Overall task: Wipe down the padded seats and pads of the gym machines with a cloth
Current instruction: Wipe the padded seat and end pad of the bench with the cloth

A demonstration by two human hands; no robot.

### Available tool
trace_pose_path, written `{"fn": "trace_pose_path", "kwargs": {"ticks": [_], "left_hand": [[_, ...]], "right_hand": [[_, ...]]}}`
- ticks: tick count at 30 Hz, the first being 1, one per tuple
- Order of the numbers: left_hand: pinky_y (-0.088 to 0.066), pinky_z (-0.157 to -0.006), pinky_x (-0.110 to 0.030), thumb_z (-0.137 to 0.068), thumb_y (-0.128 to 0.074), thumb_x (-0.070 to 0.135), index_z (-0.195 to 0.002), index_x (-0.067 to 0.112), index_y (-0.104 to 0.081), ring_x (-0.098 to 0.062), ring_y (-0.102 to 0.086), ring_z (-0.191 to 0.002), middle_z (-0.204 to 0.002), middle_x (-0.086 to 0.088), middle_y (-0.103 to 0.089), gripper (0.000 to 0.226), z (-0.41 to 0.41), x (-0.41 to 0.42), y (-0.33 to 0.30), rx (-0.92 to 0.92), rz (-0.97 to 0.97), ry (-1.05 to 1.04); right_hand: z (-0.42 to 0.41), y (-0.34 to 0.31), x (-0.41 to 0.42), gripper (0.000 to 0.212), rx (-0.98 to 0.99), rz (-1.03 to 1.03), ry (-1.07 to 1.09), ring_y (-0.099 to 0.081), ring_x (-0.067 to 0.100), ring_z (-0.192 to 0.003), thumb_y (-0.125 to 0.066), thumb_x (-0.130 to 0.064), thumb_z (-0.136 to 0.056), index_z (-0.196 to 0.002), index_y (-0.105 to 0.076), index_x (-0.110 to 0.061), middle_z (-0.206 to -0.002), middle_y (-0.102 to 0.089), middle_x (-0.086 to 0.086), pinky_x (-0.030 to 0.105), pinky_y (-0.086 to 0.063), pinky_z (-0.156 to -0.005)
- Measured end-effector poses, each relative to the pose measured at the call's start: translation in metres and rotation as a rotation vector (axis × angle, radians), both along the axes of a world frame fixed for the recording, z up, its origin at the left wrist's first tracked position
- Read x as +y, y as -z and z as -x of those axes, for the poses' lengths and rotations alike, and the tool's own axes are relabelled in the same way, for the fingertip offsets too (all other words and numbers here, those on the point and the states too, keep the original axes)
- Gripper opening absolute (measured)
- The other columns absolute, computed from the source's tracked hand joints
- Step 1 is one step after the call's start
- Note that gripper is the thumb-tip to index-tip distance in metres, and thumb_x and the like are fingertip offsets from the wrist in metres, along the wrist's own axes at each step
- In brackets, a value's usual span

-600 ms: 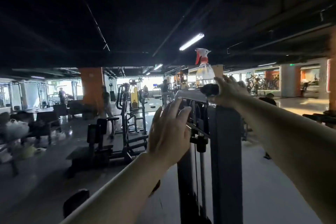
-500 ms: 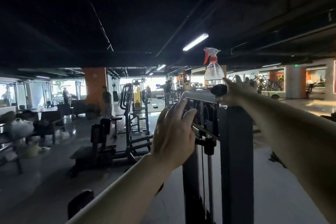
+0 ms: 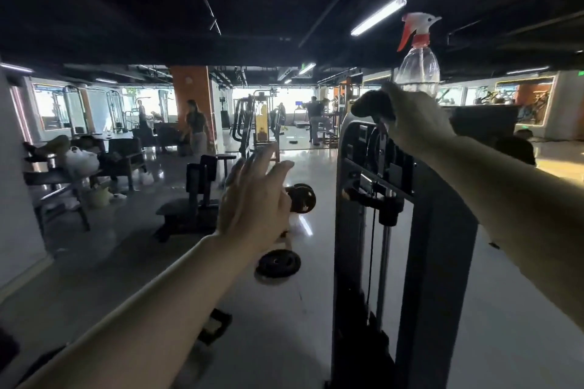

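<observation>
Dark cloth (image 3: 373, 106) bunched in right hand (image 3: 417, 123), upper right of frame, atop weight-stack frame (image 3: 354, 199) beside spray bottle (image 3: 417, 66). Fingers clamped on cloth, arm stretched forward. Left hand (image 3: 252, 199) at centre, fingers apart, empty. Best kept firmly gripped before carrying to padded seat (image 3: 186, 210), centre left.

left hand (image 3: 256, 202): off the machine frame (image 3: 357, 199), now left of it | fingers spread, empty
</observation>
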State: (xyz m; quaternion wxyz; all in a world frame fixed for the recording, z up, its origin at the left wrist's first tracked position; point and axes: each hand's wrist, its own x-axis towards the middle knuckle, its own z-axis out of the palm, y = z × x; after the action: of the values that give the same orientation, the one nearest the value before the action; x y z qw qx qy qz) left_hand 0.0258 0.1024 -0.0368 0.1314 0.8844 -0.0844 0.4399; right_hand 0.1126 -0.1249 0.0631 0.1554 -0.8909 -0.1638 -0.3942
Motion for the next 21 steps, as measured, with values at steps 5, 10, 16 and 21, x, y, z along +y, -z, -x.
{"fn": "trace_pose_path", "kwargs": {"ticks": [5,10,16,21], "left_hand": [[-0.039,-0.103,-0.051,-0.083,-0.056,0.004,-0.122,0.015,-0.06,-0.029,-0.04,-0.132,-0.15,-0.005,-0.035,0.041,0.012,0.041,0.032,0.076,0.072,-0.138],[-0.034,-0.107,-0.051,-0.085,-0.054,0.006,-0.125,0.012,-0.059,-0.03,-0.035,-0.136,-0.149,-0.009,-0.037,0.041,0.043,0.08,0.069,0.174,0.052,-0.314],[-0.028,-0.112,-0.046,-0.09,-0.05,0.012,-0.13,0.016,-0.054,-0.026,-0.034,-0.136,-0.15,-0.007,-0.034,0.041,0.102,0.139,0.091,0.265,0.032,-0.56],[-0.029,-0.112,-0.048,-0.09,-0.049,0.012,-0.131,0.016,-0.053,-0.025,-0.035,-0.136,-0.15,-0.009,-0.034,0.041,0.154,0.191,0.098,0.31,0.013,-0.684]], "right_hand": [[0.012,0.058,0.065,0.029,0.346,-0.234,-0.325,-0.06,0.027,-0.088,-0.048,-0.015,-0.099,-0.127,-0.049,-0.009,-0.107,-0.062,0.013,0.041,-0.054,-0.075],[0.017,0.117,0.133,0.019,0.987,-0.899,-0.608,-0.062,0.026,-0.084,-0.047,-0.012,-0.099,-0.113,-0.057,-0.005,-0.114,-0.062,0.019,0.03,-0.055,-0.056],[0.05,0.174,0.205,0.036,1.532,-1.611,-1.092,-0.057,0.041,-0.11,-0.046,-0.032,-0.099,-0.096,-0.067,-0.003,-0.106,-0.068,0.023,0.053,-0.044,-0.096],[0.093,0.213,0.28,0.077,1.845,-1.727,-1.167,-0.055,0.047,-0.116,-0.051,-0.064,-0.083,-0.12,-0.055,0.004,-0.123,-0.059,0.03,0.058,-0.045,-0.097]]}}
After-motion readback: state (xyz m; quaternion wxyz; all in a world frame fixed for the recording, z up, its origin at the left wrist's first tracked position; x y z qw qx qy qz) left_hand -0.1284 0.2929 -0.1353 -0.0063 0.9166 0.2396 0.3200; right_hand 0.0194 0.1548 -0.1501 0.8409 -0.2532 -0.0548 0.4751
